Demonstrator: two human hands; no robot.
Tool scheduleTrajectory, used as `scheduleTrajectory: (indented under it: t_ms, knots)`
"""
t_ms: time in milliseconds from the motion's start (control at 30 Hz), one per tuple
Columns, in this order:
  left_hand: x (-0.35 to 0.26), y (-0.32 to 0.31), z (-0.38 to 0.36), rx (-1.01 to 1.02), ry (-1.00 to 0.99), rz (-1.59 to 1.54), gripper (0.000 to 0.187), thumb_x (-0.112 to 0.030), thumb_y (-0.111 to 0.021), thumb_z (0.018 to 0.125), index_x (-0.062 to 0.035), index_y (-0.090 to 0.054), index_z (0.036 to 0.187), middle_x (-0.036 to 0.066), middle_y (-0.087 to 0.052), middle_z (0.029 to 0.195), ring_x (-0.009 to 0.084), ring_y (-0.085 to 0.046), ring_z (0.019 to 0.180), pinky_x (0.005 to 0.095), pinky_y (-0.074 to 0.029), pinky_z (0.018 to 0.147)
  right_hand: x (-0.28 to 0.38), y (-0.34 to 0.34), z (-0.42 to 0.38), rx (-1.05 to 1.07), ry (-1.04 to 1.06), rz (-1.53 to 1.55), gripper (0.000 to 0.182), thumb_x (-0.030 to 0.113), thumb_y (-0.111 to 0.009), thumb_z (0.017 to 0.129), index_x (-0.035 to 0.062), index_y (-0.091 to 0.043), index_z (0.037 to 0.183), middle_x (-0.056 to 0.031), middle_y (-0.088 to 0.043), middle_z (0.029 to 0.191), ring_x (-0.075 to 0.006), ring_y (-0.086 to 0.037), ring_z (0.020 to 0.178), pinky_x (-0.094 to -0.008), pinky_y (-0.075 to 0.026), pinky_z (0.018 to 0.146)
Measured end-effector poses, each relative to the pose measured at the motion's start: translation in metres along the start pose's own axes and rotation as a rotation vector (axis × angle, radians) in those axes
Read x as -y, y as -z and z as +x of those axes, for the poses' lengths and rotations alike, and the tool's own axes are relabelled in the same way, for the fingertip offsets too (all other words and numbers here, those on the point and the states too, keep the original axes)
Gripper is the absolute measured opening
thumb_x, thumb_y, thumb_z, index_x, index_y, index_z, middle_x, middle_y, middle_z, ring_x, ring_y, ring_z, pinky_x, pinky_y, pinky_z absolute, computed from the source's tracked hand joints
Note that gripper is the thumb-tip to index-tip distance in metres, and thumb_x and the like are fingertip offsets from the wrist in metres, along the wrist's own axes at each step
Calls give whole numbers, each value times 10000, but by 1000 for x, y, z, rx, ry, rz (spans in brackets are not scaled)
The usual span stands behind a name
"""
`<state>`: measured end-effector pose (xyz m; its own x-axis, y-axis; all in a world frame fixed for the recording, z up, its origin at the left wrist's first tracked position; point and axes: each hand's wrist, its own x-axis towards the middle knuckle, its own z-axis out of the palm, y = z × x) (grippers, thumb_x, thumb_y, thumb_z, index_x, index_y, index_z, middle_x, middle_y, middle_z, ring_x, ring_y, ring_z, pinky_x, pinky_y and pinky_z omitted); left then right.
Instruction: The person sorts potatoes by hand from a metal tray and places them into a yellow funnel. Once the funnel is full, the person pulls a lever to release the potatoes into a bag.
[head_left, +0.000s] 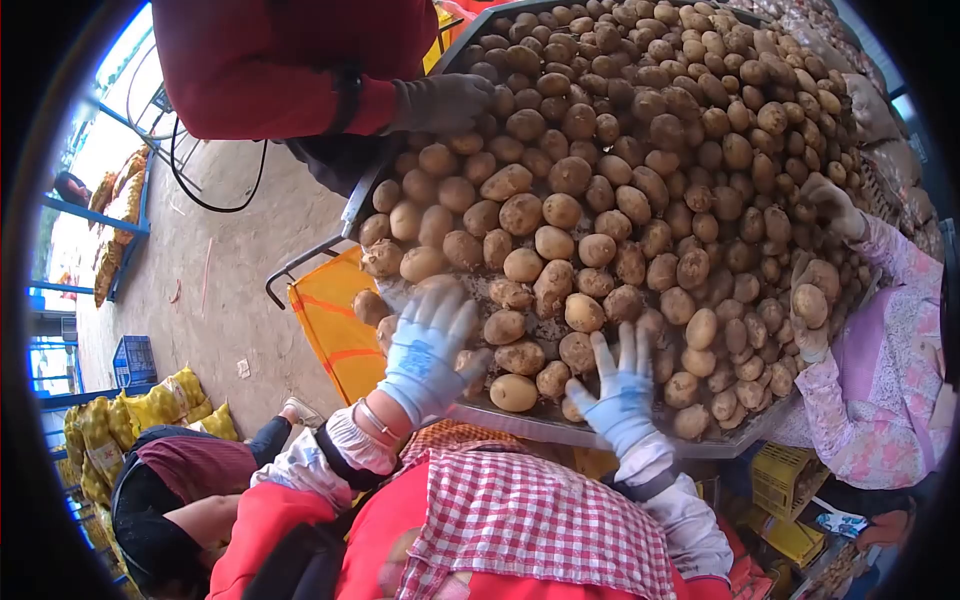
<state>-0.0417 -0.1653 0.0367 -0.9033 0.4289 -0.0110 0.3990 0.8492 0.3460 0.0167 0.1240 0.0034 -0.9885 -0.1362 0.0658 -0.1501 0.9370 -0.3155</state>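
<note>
A thick layer of brown potatoes (560,210) covers the metal sorting table (610,437) in front of me. My left hand (428,345), in a light blue and white glove, is over the near left corner of the table with its fingers spread; motion blurs the fingertips. Beside it lie a few potatoes at the table's edge. My right hand (622,385), gloved alike, reaches over the near edge with its fingers apart, among potatoes. I see nothing held in either hand.
Across the table, a person in red rests a grey-gloved hand (445,102) on the potatoes. At the right, another person's gloved hands (835,208) work there. An orange bag (335,325) hangs at the left corner. Filled yellow mesh sacks (165,400) and a crouching person are lower left.
</note>
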Motion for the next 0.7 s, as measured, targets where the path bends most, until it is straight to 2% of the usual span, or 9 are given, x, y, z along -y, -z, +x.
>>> scheduleTrajectory:
  t_ms: [67,167,233,300,400,500,600,667,700]
  knots:
    - [-25,-16,21,-54,-100,-24,751,-412,-694,770,-99,-456,1410,195,-391,1483,421,-350,1373,541,-279,1133,17,-14,-7,136,66,-54,659,362,-644,794,182,-467,1403,-255,-246,1540,-472,-194,1431,-641,-196,1131]
    - [-12,-45,27,-58,-129,-31,876,-522,-693,760,-97,-386,1462,208,-341,1514,416,-283,1419,537,-219,1169,30,-15,-1,103,69,107,660,302,-693,774,202,-482,1391,-248,-241,1545,-480,-206,1426,-584,-235,1145]
    - [6,-41,18,-70,-142,-94,864,-494,-706,750,-102,-395,1454,182,-359,1508,411,-296,1407,530,-228,1166,13,-6,-7,23,111,177,677,276,-747,747,167,-498,1367,-233,-291,1516,-476,-299,1378,-549,-302,1125]
    - [30,-32,3,-31,-116,57,819,-457,-689,781,-104,-393,1458,156,-377,1497,404,-322,1386,518,-266,1152,-2,6,-14,-172,146,89,593,278,-782,737,99,-552,1253,-175,-516,1266,-386,-534,1136,-510,-461,951]
    - [46,-5,-4,-134,-106,189,673,-351,-689,762,-87,-491,1349,144,-456,1416,405,-410,1302,521,-341,1085,-3,2,-29,11,38,236,515,230,-798,731,88,-595,1183,-138,-554,1167,-333,-574,1051,-439,-494,899]
    - [63,-9,-4,-340,-21,243,490,-248,-689,733,-76,-587,1180,154,-517,1327,399,-470,1242,520,-397,1020,21,-8,-2,3,204,221,366,238,-770,768,96,-637,1078,-106,-574,1107,-315,-618,930,-432,-530,797]
    - [34,-1,-5,-226,-297,-87,500,-258,-756,691,-87,-621,1141,159,-552,1281,387,-511,1223,518,-414,1000,39,-10,24,-17,307,408,283,150,-725,815,68,-654,1076,-126,-610,1137,-321,-633,950,-423,-534,826]
    - [12,-9,-18,250,-233,-66,476,-367,-757,718,-84,-619,1075,119,-559,1119,312,-606,927,470,-492,762,39,-8,26,-56,186,634,225,72,-665,862,40,-658,1085,-146,-636,1163,-306,-645,1000,-395,-527,877]
    - [7,-22,-27,266,-183,8,479,-411,-739,742,-78,-625,1067,113,-540,1085,281,-615,830,454,-491,698,34,-7,23,-58,186,632,225,72,-665,862,40,-658,1085,-146,-636,1163,-306,-645,1000,-395,-527,877]
